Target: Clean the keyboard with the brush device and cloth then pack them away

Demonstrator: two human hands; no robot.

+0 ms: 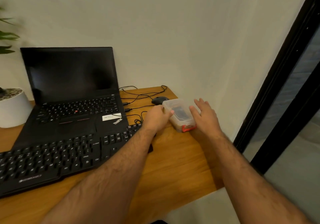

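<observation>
A clear plastic box point(180, 115) with a lid and a red clip at its near end stands on the wooden desk point(173, 168), right of the black external keyboard point(57, 157). A dark object shows through the lid; I cannot tell what it is. My left hand point(156, 118) grips the box's left side with thumb and fingers. My right hand point(205, 115) is beside the box's right edge, fingers spread, touching or nearly touching it. No cloth or brush is visible outside the box.
An open black laptop point(72, 92) stands behind the keyboard. A black mouse point(159, 100) and loose cables point(138, 97) lie just behind the box. A white plant pot point(12, 109) sits at far left. The desk's right edge and a black door frame point(277, 78) are close.
</observation>
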